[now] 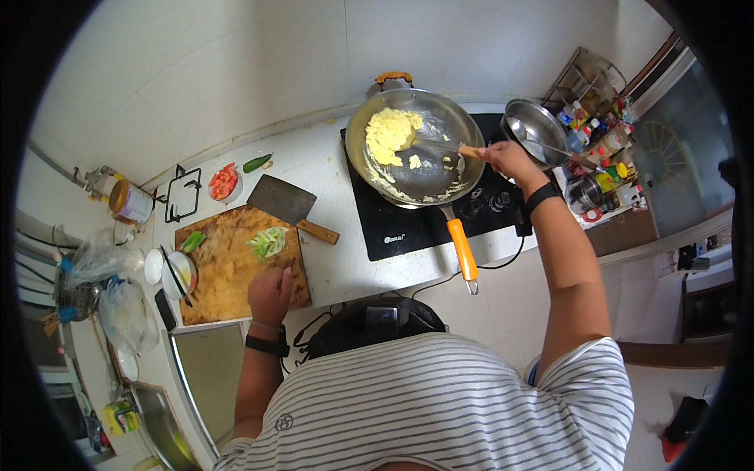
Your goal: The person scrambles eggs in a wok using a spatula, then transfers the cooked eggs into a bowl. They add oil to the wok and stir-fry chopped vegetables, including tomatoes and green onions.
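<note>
My right hand point(511, 160) grips the wooden handle of a metal spatula point(439, 145), whose blade meets a heap of scrambled egg point(390, 134). The egg lies on the left side of a large steel wok point(433, 176), with small bits stuck along its lower wall. The wok's orange handle point(462, 250) points towards me. My left hand point(270, 294) is loosely curled over the near part of a wooden cutting board point(227, 282) and seems to hold nothing. Just above that hand, sliced pale green vegetable point(268, 243) lies on the board.
A cleaver point(285, 201) lies at the board's upper right corner. Behind it are a bowl of cut tomato point(225, 182) and a green pepper point(257, 162). Chopsticks rest across a bowl point(177, 275) at left. A steel pot point(535, 132) with a ladle and several seasoning bottles point(609, 144) stand right.
</note>
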The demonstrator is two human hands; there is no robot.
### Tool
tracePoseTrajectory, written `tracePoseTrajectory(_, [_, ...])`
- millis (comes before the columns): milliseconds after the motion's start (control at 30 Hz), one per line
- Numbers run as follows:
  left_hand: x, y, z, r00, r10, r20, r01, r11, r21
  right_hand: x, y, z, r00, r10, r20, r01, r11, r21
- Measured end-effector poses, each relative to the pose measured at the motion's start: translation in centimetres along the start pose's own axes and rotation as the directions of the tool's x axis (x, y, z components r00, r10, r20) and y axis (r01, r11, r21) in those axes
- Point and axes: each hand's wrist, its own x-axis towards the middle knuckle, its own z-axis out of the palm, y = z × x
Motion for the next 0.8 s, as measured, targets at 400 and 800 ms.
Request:
tracePoseTrajectory(400, [1.1, 1.4, 0.8, 1.000, 0.018, -0.017, -0.019, 0.999, -0.031, -12.4, -11.9, -1.4, 0.697, -0.716, 0.039, 0.495, 0.442, -0.748])
tracePoseTrajectory(800, [1.0, 1.2, 1.0, 0.999, 0.025, -0.042, -0.027, 0.999, -0.045, -3.5, -3.6, -4.3, 0.992, 0.109, 0.065, -0.084, 0.949, -0.304])
